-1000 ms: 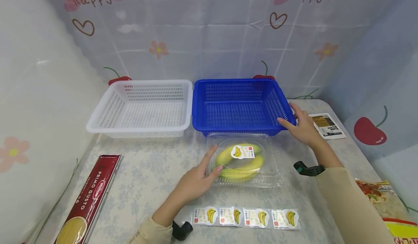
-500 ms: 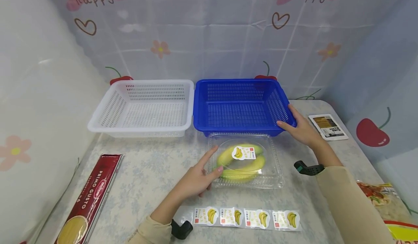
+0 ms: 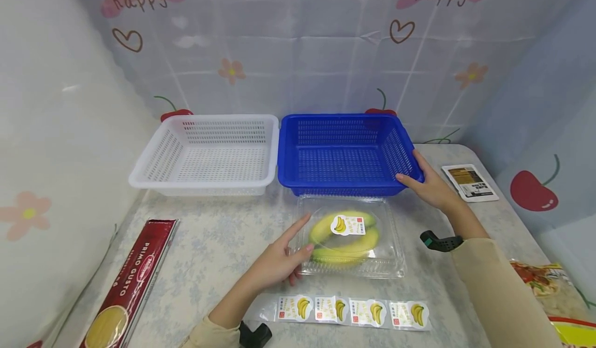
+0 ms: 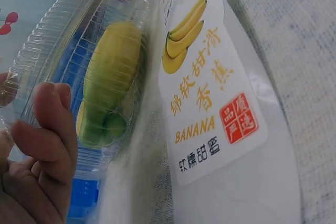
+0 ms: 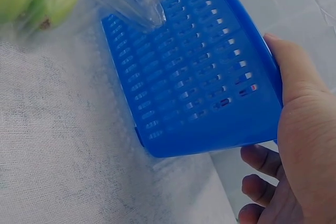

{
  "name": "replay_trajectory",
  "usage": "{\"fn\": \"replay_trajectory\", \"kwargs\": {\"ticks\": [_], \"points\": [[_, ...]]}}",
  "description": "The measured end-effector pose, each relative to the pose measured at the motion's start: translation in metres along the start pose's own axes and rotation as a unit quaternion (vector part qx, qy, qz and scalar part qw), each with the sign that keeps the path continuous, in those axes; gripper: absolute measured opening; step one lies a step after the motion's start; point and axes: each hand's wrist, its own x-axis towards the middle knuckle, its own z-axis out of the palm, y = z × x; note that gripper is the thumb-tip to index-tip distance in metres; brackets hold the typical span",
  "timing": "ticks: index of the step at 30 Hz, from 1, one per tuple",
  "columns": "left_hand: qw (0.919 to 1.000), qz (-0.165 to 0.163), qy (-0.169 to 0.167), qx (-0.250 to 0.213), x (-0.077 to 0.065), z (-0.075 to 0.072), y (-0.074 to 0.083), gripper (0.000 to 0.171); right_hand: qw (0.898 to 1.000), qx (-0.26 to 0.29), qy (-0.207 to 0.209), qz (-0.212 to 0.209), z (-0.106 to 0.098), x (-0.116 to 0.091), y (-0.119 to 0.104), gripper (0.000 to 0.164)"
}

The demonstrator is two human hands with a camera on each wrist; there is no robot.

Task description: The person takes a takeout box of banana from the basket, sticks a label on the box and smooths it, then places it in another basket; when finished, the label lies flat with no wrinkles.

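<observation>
A clear plastic clamshell box point(image 3: 393, 244) holds green-yellow bananas point(image 3: 342, 255); a banana sticker point(image 3: 348, 225) is on its lid. My left hand point(image 3: 274, 262) pinches the box at its left edge, and in the left wrist view several fingers point(image 4: 52, 124) curl beside it. With thumb on the rim and fingers outside, my right hand point(image 3: 434, 187) grips the front right corner of a blue plastic basket point(image 3: 342, 188). The basket stands just behind the box. In front of the box lies a strip of banana stickers point(image 3: 344, 312).
A white basket point(image 3: 209, 185) adjoins the blue one on the left. A red pasta packet point(image 3: 135, 270) lies at the left. At the right are a small white-edged pack point(image 3: 469, 182) and a food bag point(image 3: 549, 291). A patterned curtain point(image 3: 298, 53) hangs behind.
The clamshell box has slid slightly toward me with my left hand, widening the gap to the blue basket. My right hand stays at the basket's corner.
</observation>
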Motion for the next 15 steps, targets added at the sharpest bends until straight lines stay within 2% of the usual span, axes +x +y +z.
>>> {"fn": "replay_trajectory", "kwargs": {"ticks": [7,15], "points": [[0.9999,0.006,-0.014,-0.003,-0.012,-0.002,0.001,0.065,1.0,0.002,-0.004,-0.002,-0.001,-0.001,-0.001,0.102],[0.9994,0.009,-0.032,-0.006,-0.037,-0.009,0.012,0.063,1.0,-0.004,0.001,-0.005,0.0,0.0,0.001,0.1]]}}
